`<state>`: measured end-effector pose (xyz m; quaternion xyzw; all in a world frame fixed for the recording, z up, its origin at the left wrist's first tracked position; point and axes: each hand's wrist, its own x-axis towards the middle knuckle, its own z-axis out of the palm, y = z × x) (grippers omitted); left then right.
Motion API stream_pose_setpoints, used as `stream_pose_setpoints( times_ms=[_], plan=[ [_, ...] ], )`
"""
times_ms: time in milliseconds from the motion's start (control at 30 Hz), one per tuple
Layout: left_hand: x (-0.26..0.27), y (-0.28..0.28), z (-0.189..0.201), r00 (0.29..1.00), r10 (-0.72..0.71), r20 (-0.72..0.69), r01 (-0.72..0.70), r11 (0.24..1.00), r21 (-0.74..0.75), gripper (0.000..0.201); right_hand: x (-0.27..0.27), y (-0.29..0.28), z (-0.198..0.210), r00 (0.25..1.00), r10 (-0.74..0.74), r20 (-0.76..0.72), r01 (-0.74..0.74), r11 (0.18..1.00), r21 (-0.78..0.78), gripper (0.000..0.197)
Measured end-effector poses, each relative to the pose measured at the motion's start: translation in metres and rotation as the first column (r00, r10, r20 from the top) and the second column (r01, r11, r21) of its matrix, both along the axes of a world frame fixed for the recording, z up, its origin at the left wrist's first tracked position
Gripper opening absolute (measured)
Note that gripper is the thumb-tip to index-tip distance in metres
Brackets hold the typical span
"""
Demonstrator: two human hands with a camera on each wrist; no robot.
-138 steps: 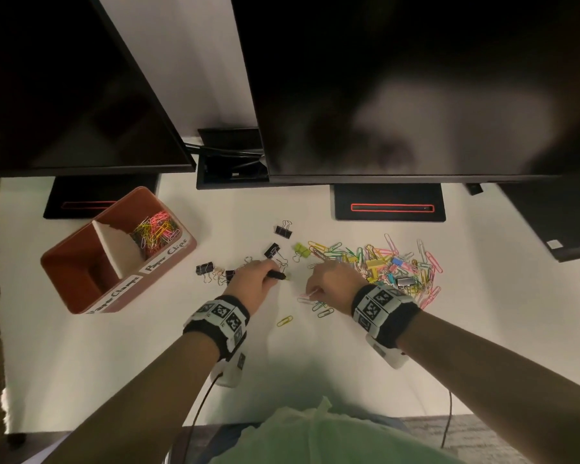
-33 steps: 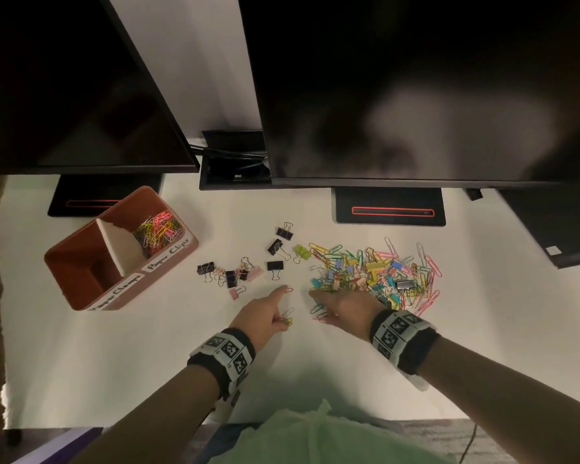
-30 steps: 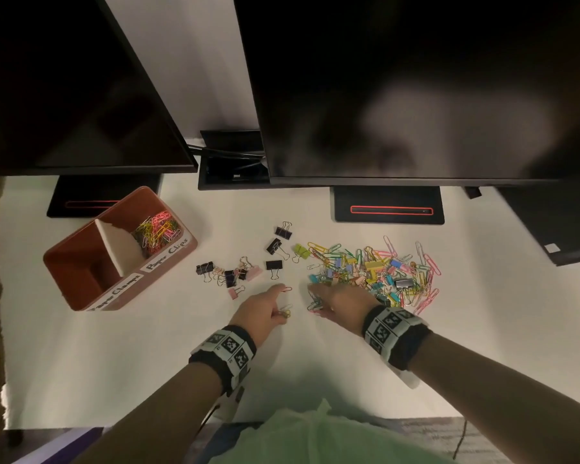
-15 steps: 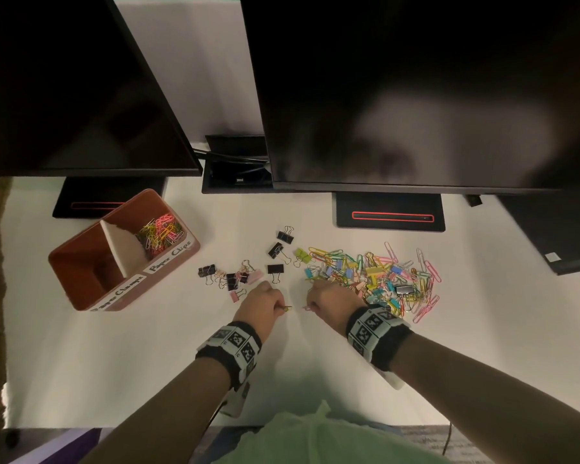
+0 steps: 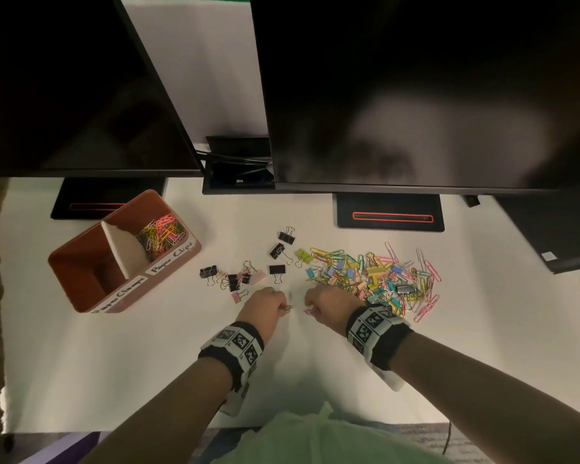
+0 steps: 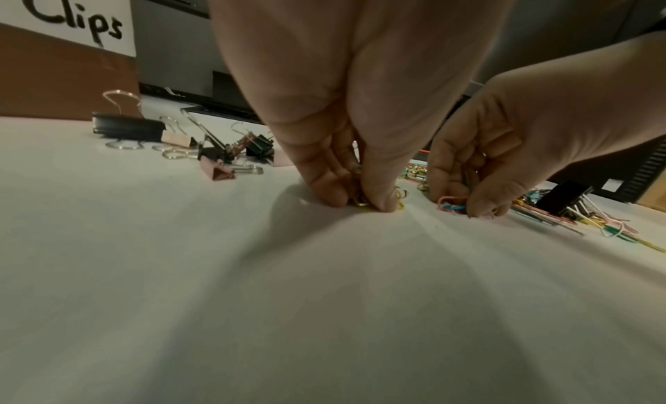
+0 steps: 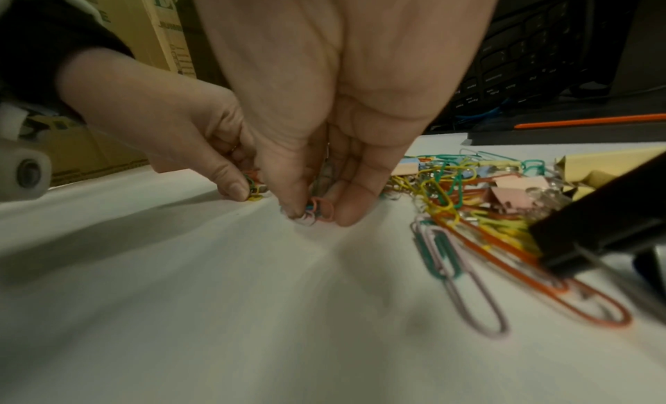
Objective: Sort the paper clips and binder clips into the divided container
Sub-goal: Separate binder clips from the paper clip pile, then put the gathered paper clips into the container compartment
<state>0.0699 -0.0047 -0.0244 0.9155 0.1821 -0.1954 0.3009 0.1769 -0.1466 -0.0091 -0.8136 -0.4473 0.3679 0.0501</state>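
Note:
My left hand pinches a few paper clips against the white table, yellow and green ones among them. Close to its right, my right hand pinches a small bunch of pink and blue paper clips on the table. A big mixed pile of coloured paper clips and small binder clips lies just right of the right hand. Black and pink binder clips sit beyond the left hand. The brown divided container stands at the left, with paper clips in its right compartment.
Two dark monitors hang over the back of the table, with their bases behind the clips. A black keyboard edge lies at the far right. The table's front edge runs just before my body.
Both hands have drawn nearer to each other and curled up, from flat fingers sliding loose clips on the table to pinching small bunches of paper clips.

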Motion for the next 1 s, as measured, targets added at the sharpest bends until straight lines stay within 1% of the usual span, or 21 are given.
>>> stream_pose_setpoints(
  times_ms=[133, 300, 433, 533, 600, 667, 700, 767, 833, 933, 1000],
  plan=[
    [-0.002, 0.004, -0.002, 0.998, -0.068, -0.008, 0.068, 0.997, 0.039, 0.022, -0.001, 0.006, 0.004, 1.0, -0.014, -0.005, 0.014, 0.999, -0.046, 0.019],
    [-0.009, 0.013, -0.002, 0.989, -0.144, -0.039, 0.147, 0.985, 0.095, 0.019, -0.003, 0.009, 0.005, 1.0, -0.017, -0.001, 0.017, 0.999, -0.049, 0.019],
    [-0.016, 0.017, -0.004, 0.983, -0.174, -0.06, 0.18, 0.976, 0.121, 0.021, -0.008, 0.012, 0.008, 1.0, -0.023, -0.008, 0.022, 0.999, -0.04, 0.022],
    [-0.02, 0.02, -0.003, 0.983, -0.174, -0.056, 0.179, 0.979, 0.1, 0.023, -0.015, 0.015, 0.01, 0.999, -0.032, -0.018, 0.032, 0.999, -0.02, 0.02],
    [-0.026, 0.024, 0.003, 0.994, -0.106, -0.013, 0.106, 0.994, 0.038, 0.021, -0.018, 0.02, 0.013, 0.999, -0.025, -0.027, 0.024, 0.999, -0.022, 0.02],
    [-0.033, 0.033, 0.016, 0.995, 0.021, 0.101, -0.017, 0.999, -0.031, 0.017, -0.017, 0.03, 0.023, 0.999, -0.022, -0.036, 0.022, 1.0, 0.01, 0.019],
    [-0.037, 0.04, 0.026, 0.981, 0.096, 0.17, -0.087, 0.994, -0.061, 0.015, -0.015, 0.039, 0.029, 0.999, -0.025, -0.038, 0.027, 0.999, 0.04, 0.018],
    [-0.043, 0.064, 0.047, 0.926, 0.232, 0.299, -0.216, 0.973, -0.086, 0.012, -0.011, 0.064, 0.046, 0.999, -0.024, -0.035, 0.028, 0.992, 0.121, 0.017],
    [-0.049, 0.098, 0.068, 0.864, 0.325, 0.384, -0.332, 0.942, -0.05, 0.013, -0.009, 0.1, 0.062, 1.0, -0.006, -0.023, 0.011, 0.974, 0.228, 0.017],
    [-0.054, 0.15, 0.09, 0.791, 0.454, 0.41, -0.505, 0.863, 0.018, 0.016, -0.014, 0.166, 0.085, 1.0, 0.013, -0.001, -0.012, 0.929, 0.371, 0.015],
    [-0.053, 0.179, 0.094, 0.771, 0.533, 0.35, -0.585, 0.809, 0.058, 0.019, -0.02, 0.211, 0.095, 1.0, -0.008, 0.007, 0.004, 0.905, 0.425, 0.014]
  ],
)
